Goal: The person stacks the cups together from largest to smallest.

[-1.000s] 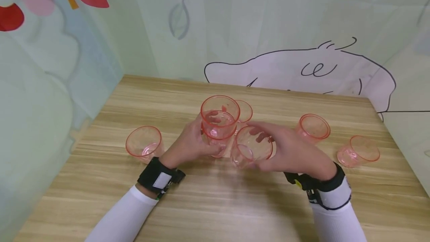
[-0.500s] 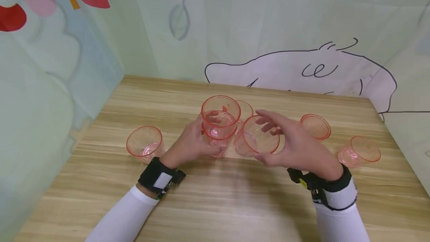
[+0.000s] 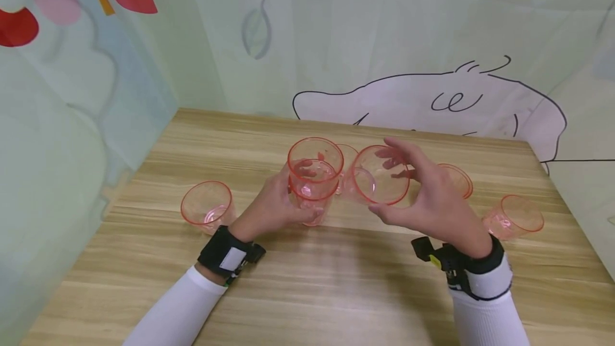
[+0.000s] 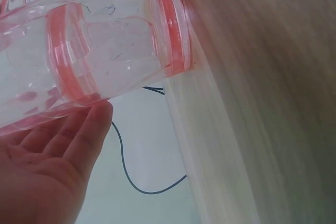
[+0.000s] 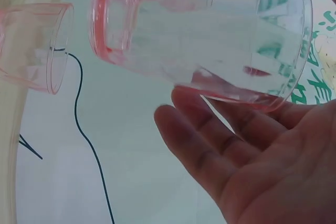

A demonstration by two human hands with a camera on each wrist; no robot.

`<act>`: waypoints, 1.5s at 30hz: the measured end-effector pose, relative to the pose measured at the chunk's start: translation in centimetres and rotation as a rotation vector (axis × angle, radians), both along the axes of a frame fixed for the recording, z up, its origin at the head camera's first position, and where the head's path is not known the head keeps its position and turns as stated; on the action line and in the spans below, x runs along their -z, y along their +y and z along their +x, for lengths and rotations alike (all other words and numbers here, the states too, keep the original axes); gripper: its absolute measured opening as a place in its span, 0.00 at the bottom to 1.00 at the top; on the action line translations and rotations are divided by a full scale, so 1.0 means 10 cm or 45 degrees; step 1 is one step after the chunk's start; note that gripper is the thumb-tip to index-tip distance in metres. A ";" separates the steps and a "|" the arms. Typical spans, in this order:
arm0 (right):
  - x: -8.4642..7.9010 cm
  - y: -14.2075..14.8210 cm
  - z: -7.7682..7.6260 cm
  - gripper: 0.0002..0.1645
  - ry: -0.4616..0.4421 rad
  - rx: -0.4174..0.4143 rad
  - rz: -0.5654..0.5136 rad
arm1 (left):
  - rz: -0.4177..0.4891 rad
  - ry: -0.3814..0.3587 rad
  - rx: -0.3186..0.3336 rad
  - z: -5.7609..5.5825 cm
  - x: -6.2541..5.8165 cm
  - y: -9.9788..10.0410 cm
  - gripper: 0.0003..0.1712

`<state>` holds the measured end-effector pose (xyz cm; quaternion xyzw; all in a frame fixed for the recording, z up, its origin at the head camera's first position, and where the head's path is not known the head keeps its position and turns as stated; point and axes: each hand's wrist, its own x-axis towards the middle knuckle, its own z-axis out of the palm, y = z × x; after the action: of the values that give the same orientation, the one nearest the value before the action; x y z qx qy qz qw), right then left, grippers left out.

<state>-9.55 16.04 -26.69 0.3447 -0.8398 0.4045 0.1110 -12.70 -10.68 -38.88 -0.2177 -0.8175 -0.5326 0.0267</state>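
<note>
A: From far left?
B: A left cup [image 3: 207,204] on the table [image 3: 307,292], lower edge partly behind the black strap [image 3: 222,252]. Then the left hand [image 3: 271,204], wrapped round the stack [image 3: 314,175], with fingertips visible only through pink walls.
A: Next?
B: Mostly tucked behind stack and raised cup [image 3: 381,175], a rear cup [image 3: 347,156]. Then the raised cup itself, pinched between thumb [image 3: 391,213] and fingers [image 3: 407,149] of the right hand [image 3: 434,196], above the table. Beyond that hand, a double rim [image 3: 459,176], otherwise blocked; impossible to count cups there. Farthest right, an end cup [image 3: 519,215].
A: Anything extra from the wrists?
B: On the left, the stack's base in plain sight by the table, half-covered in the head view; upper end cut off by the frame. On the right, the raised cup's base, clear of the table, but the thumb cropped to a corner.
</note>
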 end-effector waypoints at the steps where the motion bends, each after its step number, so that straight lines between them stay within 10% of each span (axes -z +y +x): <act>1: -0.03 -0.01 0.02 0.52 0.005 0.010 -0.008 | -0.003 -0.003 0.002 0.00 0.00 0.00 0.47; 17: 0.16 0.10 -0.12 0.56 0.005 0.050 -0.112 | -0.036 -0.020 -0.002 0.00 -0.01 -0.01 0.48; 45: -0.08 -0.05 0.01 0.54 0.050 -0.005 -0.464 | -0.068 -0.001 -0.012 0.00 0.01 -0.01 0.48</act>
<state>-9.41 15.58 -25.92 0.3285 -0.7496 0.5432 0.1873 -12.70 -10.78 -38.95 -0.2141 -0.8324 -0.5106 0.0229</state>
